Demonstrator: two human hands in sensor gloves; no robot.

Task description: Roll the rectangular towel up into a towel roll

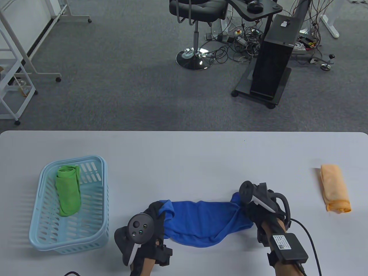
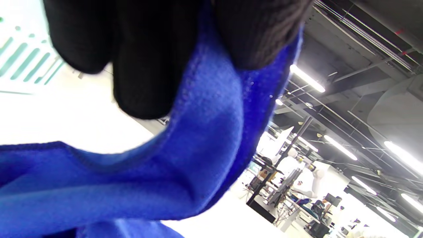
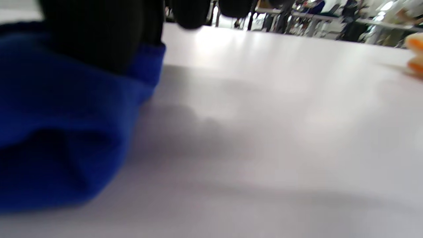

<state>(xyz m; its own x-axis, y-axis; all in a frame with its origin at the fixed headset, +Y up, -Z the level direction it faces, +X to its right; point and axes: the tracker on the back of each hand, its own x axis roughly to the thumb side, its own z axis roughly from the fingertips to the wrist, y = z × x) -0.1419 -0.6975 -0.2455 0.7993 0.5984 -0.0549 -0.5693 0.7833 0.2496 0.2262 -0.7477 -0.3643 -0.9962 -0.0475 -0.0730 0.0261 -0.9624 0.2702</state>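
Blue towel [image 1: 205, 222] sags loose between both hands at the table's [image 1: 184, 152] 6 o'clock edge, unrolled. Left hand [image 1: 149, 227] pinches the towel's 9 o'clock end; the left wrist view shows cloth clamped between black gloved fingers [image 2: 145, 66]. Right hand [image 1: 263, 207] grips the 3 o'clock end, fingers on the cloth, though that wrist view is blurred, so exact finger pose unclear. Green towel roll [image 1: 68, 189] lies in the light-blue basket [image 1: 69, 244] at 9 o'clock. Orange towel roll [image 1: 335, 188] sits at 3 o'clock, well apart.
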